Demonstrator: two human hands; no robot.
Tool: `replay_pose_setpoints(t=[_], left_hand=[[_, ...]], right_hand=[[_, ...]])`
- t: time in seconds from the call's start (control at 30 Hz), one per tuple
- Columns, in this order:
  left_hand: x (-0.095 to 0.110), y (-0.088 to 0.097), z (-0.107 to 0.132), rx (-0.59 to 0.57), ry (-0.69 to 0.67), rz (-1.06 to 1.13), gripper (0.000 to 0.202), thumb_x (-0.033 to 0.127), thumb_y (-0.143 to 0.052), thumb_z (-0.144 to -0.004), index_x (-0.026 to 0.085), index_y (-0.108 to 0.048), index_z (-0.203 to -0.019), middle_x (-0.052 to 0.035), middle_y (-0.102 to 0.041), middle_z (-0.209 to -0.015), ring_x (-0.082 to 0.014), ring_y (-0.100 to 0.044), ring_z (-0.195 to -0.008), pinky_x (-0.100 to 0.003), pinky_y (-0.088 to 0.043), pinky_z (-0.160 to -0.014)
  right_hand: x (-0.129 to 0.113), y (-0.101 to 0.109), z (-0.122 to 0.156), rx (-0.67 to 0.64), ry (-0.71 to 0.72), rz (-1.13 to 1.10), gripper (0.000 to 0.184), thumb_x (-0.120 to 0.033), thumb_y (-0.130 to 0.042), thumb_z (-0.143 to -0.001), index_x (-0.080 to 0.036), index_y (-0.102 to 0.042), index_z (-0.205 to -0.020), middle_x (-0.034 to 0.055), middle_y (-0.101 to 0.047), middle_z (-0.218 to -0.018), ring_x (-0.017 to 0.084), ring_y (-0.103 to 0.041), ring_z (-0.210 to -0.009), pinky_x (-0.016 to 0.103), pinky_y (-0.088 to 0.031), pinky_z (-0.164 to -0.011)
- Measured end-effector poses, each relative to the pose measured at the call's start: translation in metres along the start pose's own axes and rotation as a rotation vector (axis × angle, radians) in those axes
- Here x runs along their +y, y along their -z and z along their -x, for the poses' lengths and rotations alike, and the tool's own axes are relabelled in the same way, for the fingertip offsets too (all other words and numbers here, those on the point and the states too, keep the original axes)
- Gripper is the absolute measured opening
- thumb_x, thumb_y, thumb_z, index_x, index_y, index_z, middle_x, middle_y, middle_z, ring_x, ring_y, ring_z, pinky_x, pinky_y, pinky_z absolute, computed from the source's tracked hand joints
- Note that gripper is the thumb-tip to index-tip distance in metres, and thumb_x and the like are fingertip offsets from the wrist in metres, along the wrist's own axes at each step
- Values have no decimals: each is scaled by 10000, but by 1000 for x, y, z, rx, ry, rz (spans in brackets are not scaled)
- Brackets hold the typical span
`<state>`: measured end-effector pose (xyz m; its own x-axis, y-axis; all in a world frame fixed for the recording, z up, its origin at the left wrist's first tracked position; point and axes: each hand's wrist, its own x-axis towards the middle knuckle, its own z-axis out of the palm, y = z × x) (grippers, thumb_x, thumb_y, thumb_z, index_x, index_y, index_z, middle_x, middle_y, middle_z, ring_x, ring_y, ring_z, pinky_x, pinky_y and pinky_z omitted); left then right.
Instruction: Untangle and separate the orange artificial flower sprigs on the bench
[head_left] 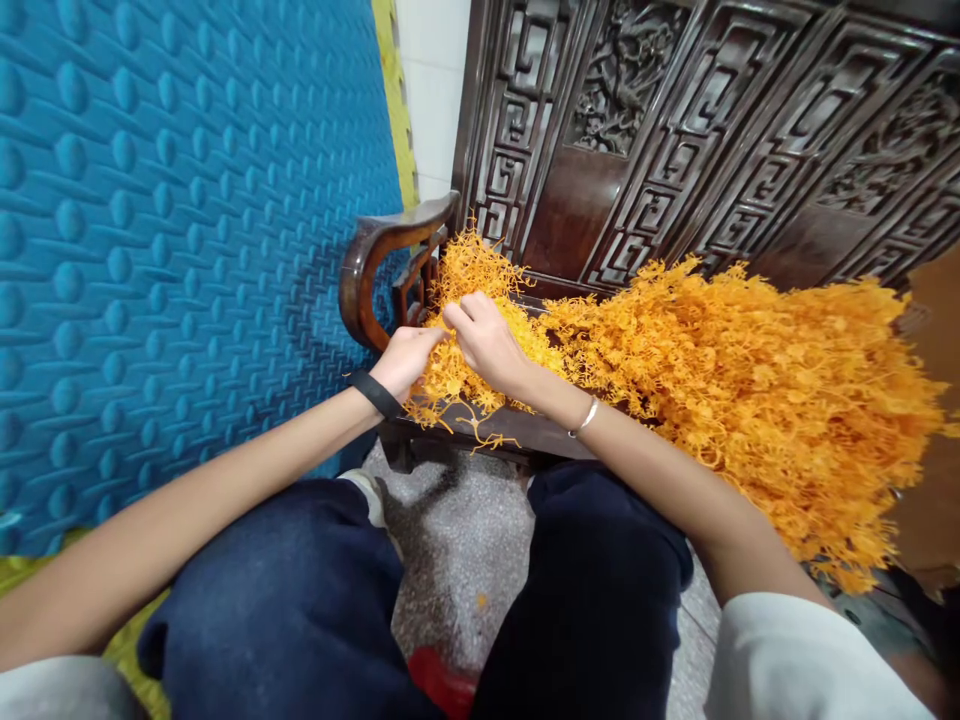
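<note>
Fingers curled, my left hand [411,360] is closed on an orange flower-like plastic piece [448,372] with thin branching strands. Right beside its thumb, my right hand [486,342] is pinched shut; whatever its fingertips grip is hidden or too small to make out. Both hands are over a small pile of the same orange pieces [480,265] at the left end of a dark wooden bench [517,430]. Several loose strands hang over the bench's front edge. To the right, a far larger heap of orange pieces [787,370] covers the seat.
The bench's curved armrest [364,265] stands just left of my hands. Behind rises a carved wooden backrest [577,210]. A blue textured foam mat [187,250] fills the left side. Below, between my knees, are speckled floor [457,550] and a red object [442,682].
</note>
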<state>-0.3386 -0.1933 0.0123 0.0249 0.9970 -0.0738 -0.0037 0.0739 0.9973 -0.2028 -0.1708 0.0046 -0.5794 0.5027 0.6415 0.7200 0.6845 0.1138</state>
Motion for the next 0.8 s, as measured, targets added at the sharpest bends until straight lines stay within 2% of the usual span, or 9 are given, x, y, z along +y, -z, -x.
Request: replay_pose_setpoints(t=[0.17, 0.23, 0.33, 0.43, 0.5, 0.6, 0.7, 0.8], left_hand=[[-3, 1, -1, 4, 58, 49, 203, 298, -609, -696, 178, -533, -552, 38, -412, -359, -125, -446, -407, -234, -321, -430], [-1, 2, 2, 34, 78, 29, 214, 274, -585, -698, 177, -514, -521, 46, -386, -344, -108, -401, -371, -226, -291, -409], [5, 9, 10, 80, 75, -5, 240, 229, -555, -688, 173, -482, -467, 49, -376, -346, -84, -352, -344, -215, -247, -387], [10, 24, 15, 73, -40, -80, 228, 221, -546, -684, 157, -521, -466, 36, -435, -398, -72, -367, -375, -202, -250, -399], [9, 33, 14, 11, -75, -139, 206, 252, -560, -685, 154, -583, -506, 23, -474, -432, -80, -381, -394, -209, -254, -404], [0, 39, 10, -44, -49, -119, 175, 314, -607, -675, 160, -657, -609, -1, -550, -514, -99, -416, -430, -226, -272, -410], [-6, 35, 6, -121, 17, -99, 221, 375, -616, -700, 167, -690, -710, -14, -598, -621, -96, -421, -458, -225, -289, -412], [-6, 29, 5, -171, -11, -89, 232, 379, -619, -713, 160, -695, -709, -17, -607, -671, -86, -427, -489, -221, -306, -433]], right_hand=[[-9, -10, -7, -38, 28, 31, 174, -92, -356, -887, -183, -501, -911, 67, -474, -850, 201, -391, -822, 320, -325, -719], [-1, -12, -9, -39, -5, 26, 177, -82, -360, -873, -179, -504, -911, 70, -486, -853, 202, -407, -833, 327, -334, -734], [41, -7, 1, 3, -248, 2, 209, -28, -357, -814, -175, -499, -856, 59, -491, -785, 198, -430, -792, 345, -353, -740], [97, 2, 33, 163, -604, -98, 169, -42, -440, -748, -179, -481, -838, 51, -519, -798, 189, -467, -793, 346, -388, -762], [122, 2, 59, 188, -695, -138, 135, -86, -486, -745, -174, -478, -846, 57, -540, -808, 186, -490, -768, 353, -411, -764], [135, -10, 87, 173, -822, -251, 69, -120, -510, -741, -176, -492, -776, 55, -573, -752, 172, -516, -686, 348, -447, -720], [133, -25, 92, 168, -847, -340, 44, -141, -508, -753, -166, -540, -770, 73, -620, -778, 178, -559, -711, 356, -468, -743], [130, -32, 85, 94, -744, -407, 106, -169, -533, -757, -147, -602, -834, 122, -643, -956, 204, -593, -840, 389, -470, -812]])
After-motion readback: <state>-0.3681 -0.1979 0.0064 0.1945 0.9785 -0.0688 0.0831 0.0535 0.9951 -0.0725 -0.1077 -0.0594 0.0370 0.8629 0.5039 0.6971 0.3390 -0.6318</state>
